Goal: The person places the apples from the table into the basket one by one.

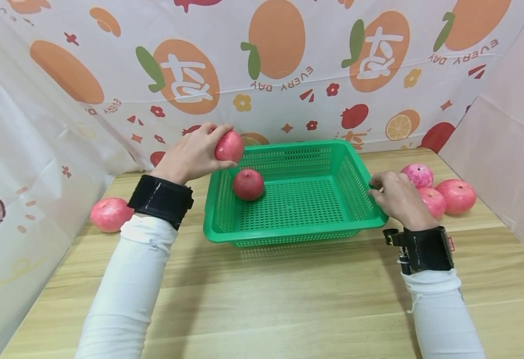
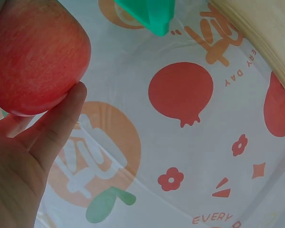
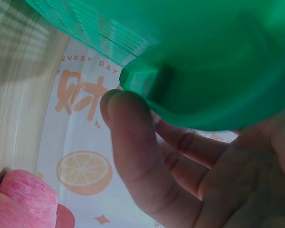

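Note:
My left hand (image 1: 197, 153) grips a pinkish-red apple (image 1: 230, 146) above the back-left corner of a green plastic basket (image 1: 284, 236). In the left wrist view the same apple (image 2: 38, 54) fills the upper left, fingers (image 2: 61, 123) spread along its side. A darker red apple (image 1: 248, 185) sits inside the basket at its left end. My right hand (image 1: 398, 197) holds the basket's right rim. Up close in the right wrist view, the thumb (image 3: 133, 137) lies at the rim (image 3: 213, 124), with other fingers partly hidden behind it.
Right of the basket, three apples cluster on the wooden table (image 1: 288, 309): a mottled pink one (image 1: 417, 175), a red one (image 1: 456, 196) and one partly behind my right hand (image 1: 433, 202). Another apple (image 1: 110, 214) lies by my left wrist. A fruit-printed cloth (image 1: 226, 30) hangs behind.

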The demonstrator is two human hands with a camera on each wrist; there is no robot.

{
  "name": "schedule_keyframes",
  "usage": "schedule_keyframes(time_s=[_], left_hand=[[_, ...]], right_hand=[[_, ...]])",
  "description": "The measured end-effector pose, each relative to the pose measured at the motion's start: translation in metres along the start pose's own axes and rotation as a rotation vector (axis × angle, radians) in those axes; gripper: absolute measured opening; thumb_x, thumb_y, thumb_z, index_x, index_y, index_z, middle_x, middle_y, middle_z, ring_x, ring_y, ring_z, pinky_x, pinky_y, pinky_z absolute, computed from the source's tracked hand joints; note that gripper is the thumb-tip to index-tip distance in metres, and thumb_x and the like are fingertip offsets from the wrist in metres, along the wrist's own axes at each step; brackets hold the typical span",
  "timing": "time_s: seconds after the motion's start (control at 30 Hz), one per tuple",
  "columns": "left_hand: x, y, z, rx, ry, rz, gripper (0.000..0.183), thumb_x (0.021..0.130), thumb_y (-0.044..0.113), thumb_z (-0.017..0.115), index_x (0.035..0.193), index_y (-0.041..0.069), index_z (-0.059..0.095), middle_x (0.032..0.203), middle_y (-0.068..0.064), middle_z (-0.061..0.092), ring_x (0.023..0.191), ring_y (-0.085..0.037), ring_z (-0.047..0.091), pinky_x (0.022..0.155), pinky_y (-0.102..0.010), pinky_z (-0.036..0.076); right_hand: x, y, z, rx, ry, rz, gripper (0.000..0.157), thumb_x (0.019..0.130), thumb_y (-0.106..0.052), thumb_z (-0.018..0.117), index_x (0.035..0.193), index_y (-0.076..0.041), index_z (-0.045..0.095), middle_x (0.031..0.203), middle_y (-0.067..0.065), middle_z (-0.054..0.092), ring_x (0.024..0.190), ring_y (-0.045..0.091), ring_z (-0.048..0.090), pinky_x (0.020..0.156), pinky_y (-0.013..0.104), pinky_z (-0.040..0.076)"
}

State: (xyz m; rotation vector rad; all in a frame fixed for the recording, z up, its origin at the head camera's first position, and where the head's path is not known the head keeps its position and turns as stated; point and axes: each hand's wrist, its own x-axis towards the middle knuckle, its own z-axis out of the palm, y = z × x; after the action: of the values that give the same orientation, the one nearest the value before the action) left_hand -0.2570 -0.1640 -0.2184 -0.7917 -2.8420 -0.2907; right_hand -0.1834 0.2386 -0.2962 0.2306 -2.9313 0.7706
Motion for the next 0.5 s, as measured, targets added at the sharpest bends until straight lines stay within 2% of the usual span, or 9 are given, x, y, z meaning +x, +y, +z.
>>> schedule_keyframes(time_s=[0.5], left_hand=[[0.007, 0.01, 0.007, -0.04, -0.005, 0.036, 0.077, 0.086, 0.027, 0.081, 0.15, 0.007, 0.043, 0.135, -0.024, 0.049, 0.115, -0.043, 0.054, 0.093, -0.061, 0.053]], right_hand=[[-0.002, 0.001, 0.001, -0.001, 0.006, -0.007, 0.018, 0.097, 0.001, 0.063, 0.107, 0.015, 0.067, 0.101, 0.032, 0.066, 0.085, 0.039, 0.061, 0.075, 0.051, 0.058]])
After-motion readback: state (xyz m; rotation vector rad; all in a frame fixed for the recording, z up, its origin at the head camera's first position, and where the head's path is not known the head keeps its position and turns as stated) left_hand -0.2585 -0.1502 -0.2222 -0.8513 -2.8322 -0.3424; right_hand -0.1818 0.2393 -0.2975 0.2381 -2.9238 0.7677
